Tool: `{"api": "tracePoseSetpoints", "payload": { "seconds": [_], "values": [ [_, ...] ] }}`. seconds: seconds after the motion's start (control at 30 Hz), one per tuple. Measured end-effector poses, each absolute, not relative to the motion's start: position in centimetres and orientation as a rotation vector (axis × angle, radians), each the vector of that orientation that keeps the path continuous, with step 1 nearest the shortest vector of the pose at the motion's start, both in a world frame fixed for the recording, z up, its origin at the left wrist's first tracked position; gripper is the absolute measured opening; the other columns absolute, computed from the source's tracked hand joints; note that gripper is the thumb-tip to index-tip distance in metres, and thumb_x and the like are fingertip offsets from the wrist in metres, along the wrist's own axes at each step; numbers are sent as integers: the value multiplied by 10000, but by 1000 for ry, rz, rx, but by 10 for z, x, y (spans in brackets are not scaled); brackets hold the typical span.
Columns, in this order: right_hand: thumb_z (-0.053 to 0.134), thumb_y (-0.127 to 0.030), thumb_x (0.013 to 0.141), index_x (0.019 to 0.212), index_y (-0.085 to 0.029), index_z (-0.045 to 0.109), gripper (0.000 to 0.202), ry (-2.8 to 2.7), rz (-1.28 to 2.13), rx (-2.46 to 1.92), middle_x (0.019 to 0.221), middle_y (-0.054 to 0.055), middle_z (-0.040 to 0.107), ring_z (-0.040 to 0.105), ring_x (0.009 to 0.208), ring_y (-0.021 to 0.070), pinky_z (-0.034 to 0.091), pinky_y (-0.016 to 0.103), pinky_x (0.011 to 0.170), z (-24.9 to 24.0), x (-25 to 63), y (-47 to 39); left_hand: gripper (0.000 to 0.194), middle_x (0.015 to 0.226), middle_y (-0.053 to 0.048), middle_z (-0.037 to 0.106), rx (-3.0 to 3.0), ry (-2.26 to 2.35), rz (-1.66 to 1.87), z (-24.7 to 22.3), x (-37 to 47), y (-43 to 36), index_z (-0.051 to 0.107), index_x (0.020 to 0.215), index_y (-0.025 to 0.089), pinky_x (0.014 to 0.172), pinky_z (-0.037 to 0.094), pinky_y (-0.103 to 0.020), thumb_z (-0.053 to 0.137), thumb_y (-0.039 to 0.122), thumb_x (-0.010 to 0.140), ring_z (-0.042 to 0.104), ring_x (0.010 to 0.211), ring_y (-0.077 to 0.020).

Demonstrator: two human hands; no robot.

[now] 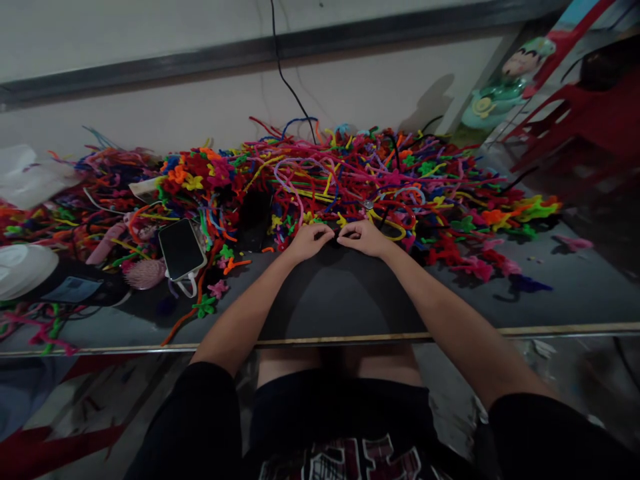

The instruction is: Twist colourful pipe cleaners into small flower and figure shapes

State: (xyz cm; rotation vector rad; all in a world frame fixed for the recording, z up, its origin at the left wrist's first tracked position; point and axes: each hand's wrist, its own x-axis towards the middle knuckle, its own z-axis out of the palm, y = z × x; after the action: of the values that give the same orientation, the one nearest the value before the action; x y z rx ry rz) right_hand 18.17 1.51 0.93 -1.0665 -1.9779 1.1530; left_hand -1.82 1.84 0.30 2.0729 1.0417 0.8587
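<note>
My left hand [311,241] and my right hand [364,237] face each other just over the dark table [345,293], fingertips almost meeting. Both are closed in a pinch, thumb against fingers. Something small and dark may lie between the fingertips, but it is too dim to make out. Right behind the hands rises a big heap of fuzzy pipe cleaners [305,193] in many colours. Yellow pipe cleaner loops [397,233] lie beside my right hand.
Left of my arms lie a phone [181,249] with a white cable, a pink hairbrush [144,273] and a black container with white lid [25,270]. Several pipe cleaner flowers [204,306] are scattered about. At the far right stand a cartoon figure [515,83] and red chairs [575,123].
</note>
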Motion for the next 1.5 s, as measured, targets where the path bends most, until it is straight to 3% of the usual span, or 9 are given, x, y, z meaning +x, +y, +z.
{"api": "tracePoseSetpoints", "payload": {
  "seconds": [0.2, 0.4, 0.7, 0.83, 0.97, 1.13, 1.23, 1.37, 1.5],
  "values": [
    [629, -446, 731, 789, -127, 667, 327, -1955, 1188, -1074, 616, 1, 562, 396, 501, 68, 294, 233, 496, 4, 183, 18, 316, 882, -52, 688, 1854, 1023, 973, 4, -18, 16, 649, 1064, 163, 664, 484, -238, 490, 374, 891, 606, 688, -114],
    [626, -420, 726, 752, -123, 664, 301, -1940, 1070, -1100, 550, -25, 492, 330, 473, 55, 257, 238, 481, 11, 180, 12, 202, 789, -46, 714, 1869, 1152, 1048, 0, -13, 13, 718, 796, 152, 697, 498, -253, 656, 343, 774, 638, 712, -138],
    [630, -407, 722, 716, -141, 633, 266, -1778, 1039, -1108, 459, -75, 353, 248, 437, 45, 174, 226, 447, 9, 173, 10, 191, 630, -15, 683, 1550, 1201, 1180, -1, -6, 13, 729, 724, 151, 567, 476, -226, 695, 339, 719, 579, 535, -101],
    [630, -400, 729, 733, -137, 650, 264, -1765, 1015, -1095, 508, -44, 454, 302, 446, 51, 226, 224, 447, 7, 174, 10, 204, 609, -15, 664, 1456, 1170, 1153, 4, -5, 9, 735, 780, 137, 517, 446, -209, 678, 330, 747, 550, 496, -85],
    [616, -429, 770, 759, -136, 688, 301, -1799, 922, -1090, 665, 26, 632, 486, 536, 96, 363, 241, 508, 8, 174, 8, 299, 596, 9, 638, 1573, 1048, 1073, 5, -7, 9, 722, 990, 157, 489, 400, -199, 672, 354, 770, 509, 474, -72],
    [561, -397, 853, 904, -180, 735, 283, -1995, 598, -1142, 860, 61, 733, 662, 770, 187, 486, 307, 700, 9, 176, 4, 216, 637, -2, 665, 1726, 1173, 1142, 1, -10, 12, 731, 788, 151, 547, 411, -207, 666, 356, 773, 540, 549, -86],
    [524, -364, 890, 1016, -223, 724, 275, -2130, 356, -1116, 992, 62, 734, 678, 913, 211, 498, 339, 800, 10, 181, 4, 168, 747, -14, 709, 1737, 1213, 1206, 1, -9, 13, 727, 779, 166, 635, 453, -225, 674, 325, 763, 599, 653, -109],
    [497, -351, 916, 1075, -243, 699, 279, -2229, 231, -1095, 1007, 47, 731, 679, 915, 200, 503, 332, 791, 11, 188, 6, 165, 783, -25, 714, 1717, 1173, 1230, 1, -8, 12, 726, 814, 165, 669, 467, -234, 677, 313, 760, 618, 690, -119],
    [448, -345, 943, 1069, -244, 688, 290, -2255, 64, -1179, 1027, 50, 725, 670, 930, 207, 493, 325, 752, 14, 195, 9, 161, 621, 7, 635, 1634, 1208, 1209, 2, -8, 14, 694, 758, 150, 547, 411, -209, 671, 310, 763, 537, 534, -84]
  ]
}}
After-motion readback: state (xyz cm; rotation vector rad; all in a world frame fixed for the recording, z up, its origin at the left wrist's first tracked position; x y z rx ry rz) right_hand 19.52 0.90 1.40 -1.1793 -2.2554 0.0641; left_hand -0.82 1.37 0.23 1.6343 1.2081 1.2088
